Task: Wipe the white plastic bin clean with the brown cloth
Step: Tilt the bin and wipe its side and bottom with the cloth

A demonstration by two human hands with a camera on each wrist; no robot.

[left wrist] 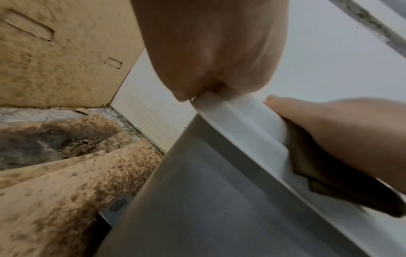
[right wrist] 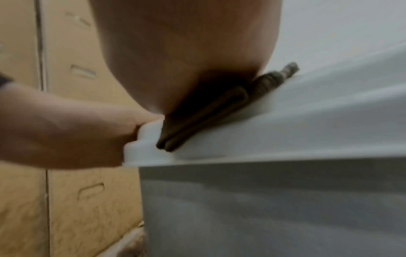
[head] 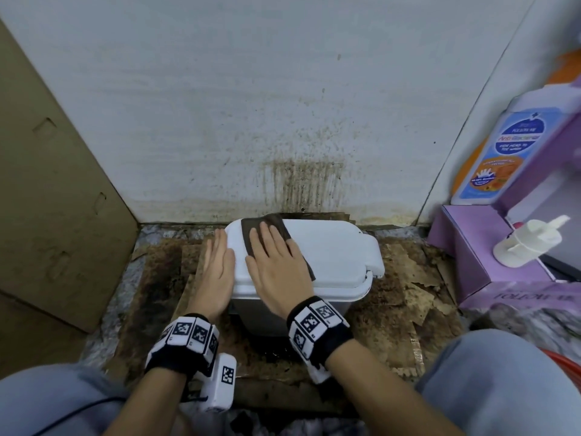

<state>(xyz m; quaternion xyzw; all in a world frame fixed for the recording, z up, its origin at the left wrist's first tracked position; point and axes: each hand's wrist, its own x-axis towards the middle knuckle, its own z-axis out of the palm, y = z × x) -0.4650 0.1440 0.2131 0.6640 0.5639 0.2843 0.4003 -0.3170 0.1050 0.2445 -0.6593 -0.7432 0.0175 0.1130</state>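
Note:
A white plastic bin [head: 333, 256] with a closed lid stands on stained cardboard against the wall. The folded brown cloth [head: 267, 226] lies on the left part of the lid. My right hand [head: 273, 256] lies flat on the cloth with straight fingers and presses it onto the lid. My left hand [head: 217, 262] rests flat against the bin's left edge, fingers straight. In the left wrist view the left palm [left wrist: 211, 52] touches the lid's rim [left wrist: 219, 111]. In the right wrist view the cloth [right wrist: 204, 118] is squeezed between the right palm [right wrist: 186, 52] and the lid [right wrist: 285, 113].
A cardboard box [head: 53, 199] leans at the left. A stained white wall [head: 283, 121] is right behind the bin. At the right stand a purple box [head: 471, 247], a white pump top [head: 531, 243] and a large soap bottle [head: 509, 152]. Torn cardboard [head: 408, 278] covers the floor.

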